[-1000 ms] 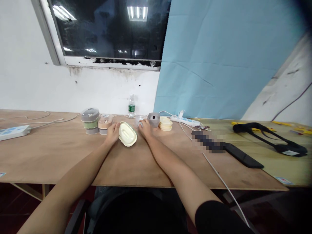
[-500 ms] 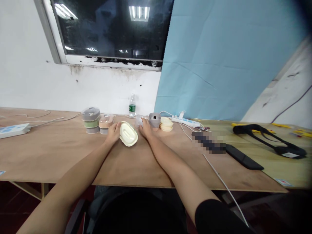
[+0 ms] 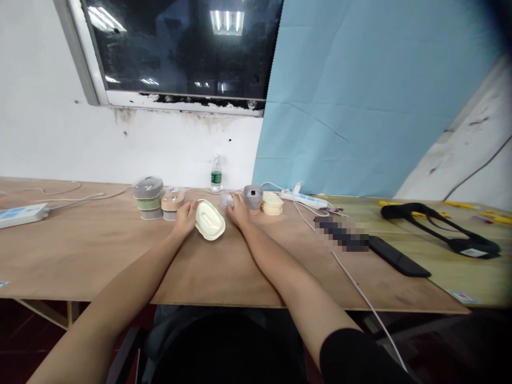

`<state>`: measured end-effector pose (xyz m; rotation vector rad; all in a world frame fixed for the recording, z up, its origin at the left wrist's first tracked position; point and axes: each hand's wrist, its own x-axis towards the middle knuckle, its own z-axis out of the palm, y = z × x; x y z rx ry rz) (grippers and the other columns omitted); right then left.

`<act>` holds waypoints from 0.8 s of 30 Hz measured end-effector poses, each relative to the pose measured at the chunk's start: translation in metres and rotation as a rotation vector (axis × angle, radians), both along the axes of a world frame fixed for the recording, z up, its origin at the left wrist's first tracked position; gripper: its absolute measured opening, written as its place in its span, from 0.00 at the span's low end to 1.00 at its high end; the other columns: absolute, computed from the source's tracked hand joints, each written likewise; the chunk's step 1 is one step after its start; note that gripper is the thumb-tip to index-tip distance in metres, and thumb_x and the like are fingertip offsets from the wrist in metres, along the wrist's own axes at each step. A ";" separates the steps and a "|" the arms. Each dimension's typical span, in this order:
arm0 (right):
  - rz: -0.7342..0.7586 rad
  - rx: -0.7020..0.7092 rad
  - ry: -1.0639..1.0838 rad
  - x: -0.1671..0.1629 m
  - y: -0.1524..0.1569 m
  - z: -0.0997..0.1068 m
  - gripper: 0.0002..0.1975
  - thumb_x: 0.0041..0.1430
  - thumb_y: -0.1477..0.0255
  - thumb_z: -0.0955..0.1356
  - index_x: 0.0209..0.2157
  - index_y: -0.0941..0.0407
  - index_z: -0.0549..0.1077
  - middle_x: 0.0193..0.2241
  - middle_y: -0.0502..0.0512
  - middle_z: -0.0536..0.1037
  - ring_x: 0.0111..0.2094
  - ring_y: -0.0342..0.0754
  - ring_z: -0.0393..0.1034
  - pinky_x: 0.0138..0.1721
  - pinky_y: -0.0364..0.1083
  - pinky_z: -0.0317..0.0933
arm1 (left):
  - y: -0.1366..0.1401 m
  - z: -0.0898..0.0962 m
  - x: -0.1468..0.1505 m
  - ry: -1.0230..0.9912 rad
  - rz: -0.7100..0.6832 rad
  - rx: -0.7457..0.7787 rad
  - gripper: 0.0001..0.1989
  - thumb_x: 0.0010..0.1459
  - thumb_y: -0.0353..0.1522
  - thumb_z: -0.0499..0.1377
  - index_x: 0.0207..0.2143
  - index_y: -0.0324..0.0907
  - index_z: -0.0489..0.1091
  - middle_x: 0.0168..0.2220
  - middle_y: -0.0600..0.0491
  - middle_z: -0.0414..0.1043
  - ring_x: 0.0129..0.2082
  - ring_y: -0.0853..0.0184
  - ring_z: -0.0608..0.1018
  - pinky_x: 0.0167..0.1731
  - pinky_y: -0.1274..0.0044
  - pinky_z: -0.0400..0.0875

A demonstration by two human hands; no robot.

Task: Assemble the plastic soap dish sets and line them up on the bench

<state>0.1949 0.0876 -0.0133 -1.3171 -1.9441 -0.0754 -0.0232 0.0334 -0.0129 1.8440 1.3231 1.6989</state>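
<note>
1. Counter (image 3: 100,266), beneath the left grip (image 3: 186,218) and right grip (image 3: 239,211).
2. Boxes (image 3: 149,204), stacked left of the left grip.
3. Cream lid (image 3: 210,220), tilted, its left edge pinched in the left grip.
4. Grey tub (image 3: 253,198), just right of the right grip.
5. Bottle (image 3: 216,176), upright beyond the grips.
6. Clear item (image 3: 225,200), at the half-curled right grip; whether held, I cannot tell.

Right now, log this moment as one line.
left hand: holds cream piece | right hand: at clear item | nearby: grey container, cream stack | beyond: bottle
</note>
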 end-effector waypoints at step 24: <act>0.559 0.207 -0.115 -0.018 -0.061 0.004 0.32 0.58 0.69 0.63 0.63 0.57 0.53 0.59 0.60 0.62 0.61 0.51 0.55 0.60 0.51 0.54 | 0.011 0.001 -0.005 -0.143 0.028 -0.013 0.25 0.61 0.49 0.48 0.30 0.37 0.71 0.27 0.49 0.72 0.28 0.66 0.72 0.27 0.75 0.66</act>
